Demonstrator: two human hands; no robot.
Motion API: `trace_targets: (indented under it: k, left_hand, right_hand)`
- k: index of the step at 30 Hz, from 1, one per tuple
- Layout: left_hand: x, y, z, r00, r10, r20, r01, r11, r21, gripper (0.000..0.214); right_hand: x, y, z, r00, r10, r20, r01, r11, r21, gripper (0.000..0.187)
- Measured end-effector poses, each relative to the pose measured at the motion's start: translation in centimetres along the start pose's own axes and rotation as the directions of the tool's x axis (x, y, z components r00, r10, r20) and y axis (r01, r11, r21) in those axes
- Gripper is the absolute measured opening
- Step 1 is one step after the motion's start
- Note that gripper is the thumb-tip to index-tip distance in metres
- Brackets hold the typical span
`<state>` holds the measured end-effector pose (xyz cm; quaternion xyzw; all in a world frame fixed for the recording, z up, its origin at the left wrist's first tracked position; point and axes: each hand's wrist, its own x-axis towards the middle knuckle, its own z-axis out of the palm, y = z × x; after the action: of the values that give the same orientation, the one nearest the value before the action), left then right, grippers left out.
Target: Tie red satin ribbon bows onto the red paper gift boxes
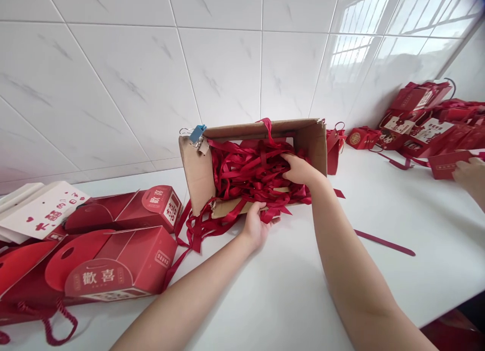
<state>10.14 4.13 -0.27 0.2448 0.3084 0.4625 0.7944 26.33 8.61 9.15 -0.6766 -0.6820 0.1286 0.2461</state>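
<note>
A cardboard box [310, 144] stands tilted against the table with its opening towards me, filled with a tangle of red ribbons [242, 169]. Several ribbon ends spill over its front edge. My right hand [297, 170] reaches inside, its fingers closed among the ribbons and partly buried. At the front edge, my left hand [257, 227] is palm up, thumb over the lip and fingers beneath it, with hanging ribbons against it. A blue binder clip [197, 134] is fixed to the box's upper left corner.
Red gift boxes [121, 270] and white printed cards [45, 209] lie at left. More red boxes [432, 129] are piled at back right, where another person's hand [470, 174] holds one. A loose strip [384, 242] lies on the white table [295, 290], below a tiled wall [227, 73].
</note>
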Motion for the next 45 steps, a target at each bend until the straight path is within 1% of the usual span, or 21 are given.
trace_targets:
  k: [2,3,4,6,7,8,9,10,12,14,17,20,24,25,27,28,31,34,35,39,45]
  left_hand:
    - [0.0,0.0,0.0,1.000,-0.001,-0.001,0.001,1.000,0.001,0.017]
    - [0.0,0.0,0.0,1.000,-0.002,-0.002,0.002,1.000,0.002,0.017]
    - [0.0,0.0,-0.1,1.000,-0.004,-0.004,0.004,1.000,0.003,0.018]
    - [0.1,0.0,-0.1,1.000,-0.004,-0.011,0.004,1.000,0.003,0.017]
    - [0.1,0.0,-0.1,1.000,-0.003,-0.013,0.003,1.000,0.003,0.016]
    - [0.1,0.0,-0.1,1.000,-0.001,-0.013,0.001,1.000,0.004,0.016]
    - [0.1,0.0,0.0,1.000,0.000,-0.012,0.000,1.000,0.005,0.015]
    - [0.1,0.0,0.0,1.000,0.002,-0.008,-0.002,1.000,0.006,0.016]
    - [0.1,0.0,0.1,1.000,0.004,0.000,-0.004,1.000,0.008,0.016]
    - [0.1,0.1,0.1,1.000,0.007,0.002,-0.007,1.000,0.008,0.017]
    - [0.1,0.0,0.0,1.000,0.010,-0.002,-0.010,1.000,0.005,0.016]
    - [0.2,0.0,-0.1,1.000,0.009,-0.002,-0.009,1.000,0.002,0.015]
    - [0.4,0.0,-0.2,1.000,0.007,-0.001,-0.007,1.000,-0.001,0.016]
    - [0.4,0.0,-0.2,1.000,0.006,-0.002,-0.006,1.000,-0.001,0.016]
    - [0.4,0.0,-0.2,1.000,0.003,-0.005,-0.003,1.000,-0.001,0.015]
    - [0.4,0.0,-0.2,1.000,0.003,-0.006,-0.003,1.000,-0.001,0.015]
    - [0.4,0.0,-0.2,1.000,0.007,-0.003,-0.007,1.000,0.002,0.016]
    - [0.4,0.0,-0.1,1.000,0.009,0.005,-0.010,1.000,0.006,0.018]
    - [0.4,0.0,-0.1,1.000,0.011,0.006,-0.011,1.000,0.007,0.018]
    - [0.3,0.0,-0.1,1.000,0.014,0.003,-0.014,1.000,0.004,0.018]
    - [0.3,0.0,0.0,1.000,0.015,0.003,-0.015,1.000,0.005,0.017]
  right_hand:
    - [-0.5,-0.5,-0.6,0.998,-0.058,-0.025,0.060,0.995,0.074,0.059]
    - [-0.6,-0.9,-0.8,0.994,-0.083,-0.065,0.090,0.990,0.111,0.050]
    - [-0.8,-1.4,-0.9,0.987,-0.097,-0.130,0.115,0.983,0.140,0.040]
    - [-0.8,-2.5,-0.6,0.951,-0.084,-0.299,0.141,0.975,0.173,0.025]
    - [-0.7,-3.1,-0.3,0.926,-0.071,-0.370,0.151,0.969,0.193,0.023]
    - [-0.5,-3.6,0.1,0.907,-0.071,-0.415,0.176,0.959,0.220,0.024]
    - [-0.4,-4.0,0.6,0.901,-0.087,-0.426,0.211,0.944,0.252,0.026]
    - [-0.2,-4.3,1.1,0.901,-0.119,-0.417,0.250,0.928,0.275,0.028]
    - [0.1,-4.4,2.0,0.914,-0.201,-0.352,0.307,0.910,0.279,0.026]
    - [0.3,-4.0,2.6,0.936,-0.249,-0.248,0.307,0.923,0.231,0.028]
    - [0.3,-3.1,2.6,0.972,-0.215,-0.091,0.227,0.963,0.145,0.038]
    - [0.1,-2.5,2.0,0.991,-0.134,-0.021,0.135,0.986,0.094,0.035]
    - [-0.1,-2.4,1.4,0.997,-0.079,0.009,0.078,0.994,0.073,0.023]
    - [-0.1,-2.4,1.3,0.998,-0.064,0.019,0.063,0.996,0.066,0.027]
    - [0.1,-2.5,1.5,0.999,-0.028,0.024,0.027,0.999,0.037,0.043]
    - [0.2,-2.5,1.6,1.000,-0.008,0.013,0.008,1.000,0.018,0.045]
    - [0.7,-2.6,2.4,0.998,0.035,-0.045,-0.037,0.999,-0.031,0.028]
    - [0.9,-2.7,3.0,0.997,0.055,-0.062,-0.058,0.997,-0.050,0.037]
    - [0.9,-2.7,3.2,0.997,0.051,-0.058,-0.055,0.997,-0.053,0.037]
    - [0.8,-3.0,3.6,0.999,0.037,-0.037,-0.039,0.997,-0.066,0.029]
    - [0.7,-3.6,4.1,0.998,0.064,-0.028,-0.066,0.994,-0.092,0.020]
